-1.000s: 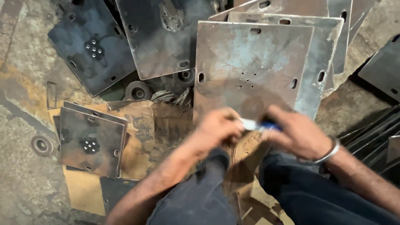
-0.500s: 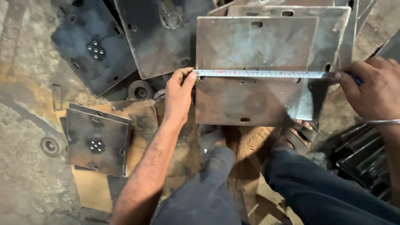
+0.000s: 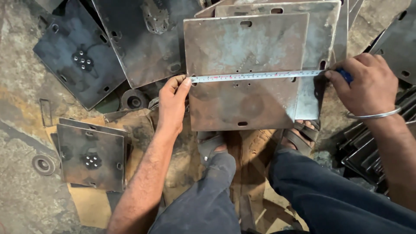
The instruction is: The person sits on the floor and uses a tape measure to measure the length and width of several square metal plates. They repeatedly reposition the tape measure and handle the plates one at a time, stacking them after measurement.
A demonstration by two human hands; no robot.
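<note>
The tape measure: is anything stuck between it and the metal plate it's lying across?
Nothing visible. The tape measure lies flat across the square metal plate. The left hand pins its end at the plate's left edge, and the right hand holds the blue case past the right edge. The plate's face is bare under it.

A tape measure (image 3: 260, 76) lies stretched straight across a rusty square steel plate (image 3: 242, 99).

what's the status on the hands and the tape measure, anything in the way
Left hand pins tape end at plate's left edge. Right hand holds tape measure taut across steel plate. Nothing obstructing.
</note>
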